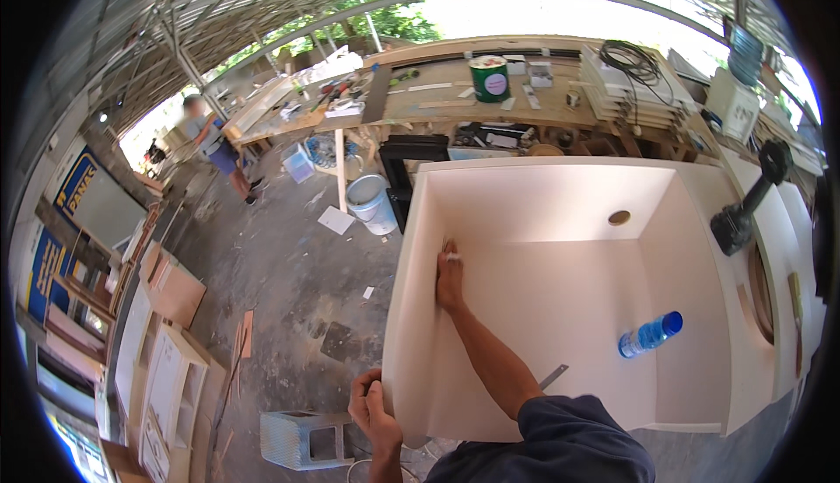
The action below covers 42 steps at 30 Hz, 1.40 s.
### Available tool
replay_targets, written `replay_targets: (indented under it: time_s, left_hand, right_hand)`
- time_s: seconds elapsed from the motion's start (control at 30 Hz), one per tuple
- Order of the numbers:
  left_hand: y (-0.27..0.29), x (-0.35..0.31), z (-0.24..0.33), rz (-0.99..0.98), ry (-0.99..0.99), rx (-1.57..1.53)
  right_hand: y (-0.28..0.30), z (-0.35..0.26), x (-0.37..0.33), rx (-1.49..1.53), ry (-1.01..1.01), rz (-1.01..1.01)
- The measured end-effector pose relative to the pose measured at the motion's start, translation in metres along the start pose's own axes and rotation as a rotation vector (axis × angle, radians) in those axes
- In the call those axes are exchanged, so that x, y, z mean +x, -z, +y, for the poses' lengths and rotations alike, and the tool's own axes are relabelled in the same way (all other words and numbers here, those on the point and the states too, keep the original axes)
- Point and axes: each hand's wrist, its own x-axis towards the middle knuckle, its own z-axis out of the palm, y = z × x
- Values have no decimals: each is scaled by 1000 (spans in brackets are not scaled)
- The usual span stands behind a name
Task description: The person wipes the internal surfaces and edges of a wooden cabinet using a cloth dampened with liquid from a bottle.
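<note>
A large white open cabinet box (560,290) stands in front of me, a round hole (619,218) in its far wall. My right hand (450,277) reaches inside and presses against its left wall, fingers closed together; a small pale thing shows at them, too small to name. Outside the box, my left hand (374,409) is at the near left corner, fingers curled against the side panel (404,325). On the box's bottom lies a plastic bottle (649,335) with a blue cap. A metal ruler (555,376) shows partly beside my right forearm.
A dark power tool (744,212) and a wooden-handled tool (795,308) lie at the right. Beyond the box runs a workbench (420,107) with a green can (490,79) and coiled cable (634,63). A bucket (372,203), a blue stool (302,439) and a person (214,142) are leftward.
</note>
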Motion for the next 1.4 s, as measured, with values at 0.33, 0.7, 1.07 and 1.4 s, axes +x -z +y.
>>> replay_targets:
  time_s: [0.33, 0.7, 1.07, 1.4]
  left_hand:
    - [17, 4, -10, 63, 19, 33]
    - [20, 5, -6, 2, 132, -121]
    - [22, 3, 9, -11, 180, -193]
    - [35, 9, -17, -11, 173, -202]
  right_hand:
    - [-26, -71, 48, 69, 385, 165]
    - [-4, -95, 13, 431, 95, -200]
    - [3, -160, -170, 166, 290, -347]
    - [-24, -46, -201, -313, -144, -216]
